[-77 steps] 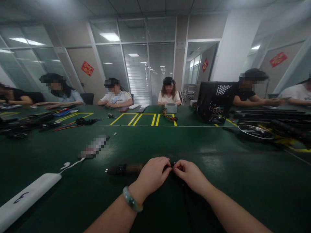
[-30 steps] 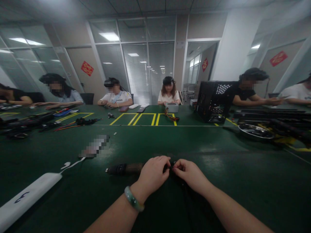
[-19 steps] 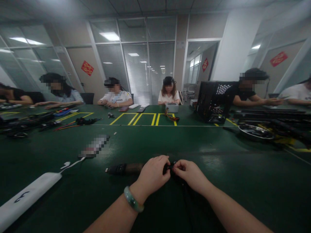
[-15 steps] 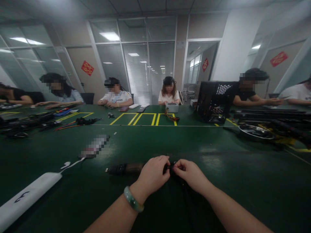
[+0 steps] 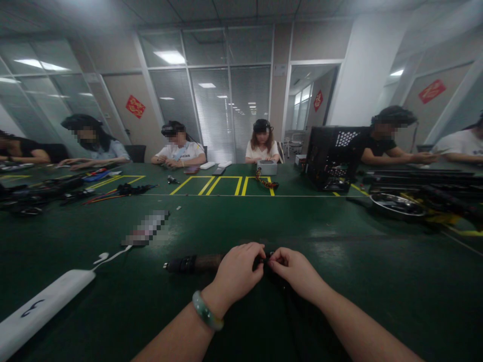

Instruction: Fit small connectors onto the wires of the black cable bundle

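Note:
A dark cylindrical tool with a brown body and a small metal tip (image 5: 206, 263), like an electric screwdriver, lies on the green table with its tip to the left. My left hand (image 5: 237, 271) is curled over its rear part, fingers bent around it. Close beside, my right hand (image 5: 294, 271) pinches with thumb and forefinger at a small dark part at the tool's rear end; the fingers hide most of it. A dark cord (image 5: 287, 296) seems to run down from there, hard to make out against the table.
To my left a long white bar (image 5: 49, 301), like a power strip, has a cable to a blurred flat device (image 5: 147, 229). Dark cables lie far left. Ahead are a grey box with wires (image 5: 266, 168) and a black computer case (image 5: 315, 161). Several people sit across the table.
Both hands stay at the tool's rear end, with barely any finger movement. Across the table, one person's hands at the left have shifted slightly.

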Action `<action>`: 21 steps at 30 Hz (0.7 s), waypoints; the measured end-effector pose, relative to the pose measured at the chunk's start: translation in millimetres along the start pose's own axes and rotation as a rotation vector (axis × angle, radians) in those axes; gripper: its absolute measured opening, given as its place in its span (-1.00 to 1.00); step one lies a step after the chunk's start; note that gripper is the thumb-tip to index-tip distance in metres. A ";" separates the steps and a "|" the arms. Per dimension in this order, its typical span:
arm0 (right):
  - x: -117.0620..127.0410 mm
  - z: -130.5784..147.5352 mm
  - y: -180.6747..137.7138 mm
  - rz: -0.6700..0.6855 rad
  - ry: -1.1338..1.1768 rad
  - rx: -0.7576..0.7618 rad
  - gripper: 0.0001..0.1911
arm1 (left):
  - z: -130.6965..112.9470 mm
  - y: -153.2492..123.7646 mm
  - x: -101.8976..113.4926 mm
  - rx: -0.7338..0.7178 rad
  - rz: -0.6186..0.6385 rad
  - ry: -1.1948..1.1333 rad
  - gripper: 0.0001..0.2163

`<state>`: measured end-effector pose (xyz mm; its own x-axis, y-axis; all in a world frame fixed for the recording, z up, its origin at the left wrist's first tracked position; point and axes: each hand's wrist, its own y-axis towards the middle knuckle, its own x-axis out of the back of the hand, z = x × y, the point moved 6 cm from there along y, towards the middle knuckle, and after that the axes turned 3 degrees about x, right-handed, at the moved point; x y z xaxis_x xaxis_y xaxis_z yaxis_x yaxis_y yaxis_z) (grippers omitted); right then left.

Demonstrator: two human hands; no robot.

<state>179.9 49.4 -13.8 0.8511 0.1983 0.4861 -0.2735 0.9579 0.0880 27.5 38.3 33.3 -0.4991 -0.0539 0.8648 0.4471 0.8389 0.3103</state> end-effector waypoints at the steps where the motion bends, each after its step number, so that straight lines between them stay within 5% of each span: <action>1: 0.1 -0.3 0.3 -0.004 0.003 0.005 -0.89 | -0.3 0.0 0.4 -0.002 -0.002 0.000 -0.82; 21: 1.1 4.7 -1.4 -0.006 0.010 -0.011 -0.89 | -0.2 0.1 -0.4 0.002 0.001 0.013 -0.85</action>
<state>179.1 47.3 -9.3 0.8571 0.1946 0.4769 -0.2636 0.9612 0.0815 27.9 38.3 33.0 -0.4890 -0.0597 0.8703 0.4465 0.8400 0.3084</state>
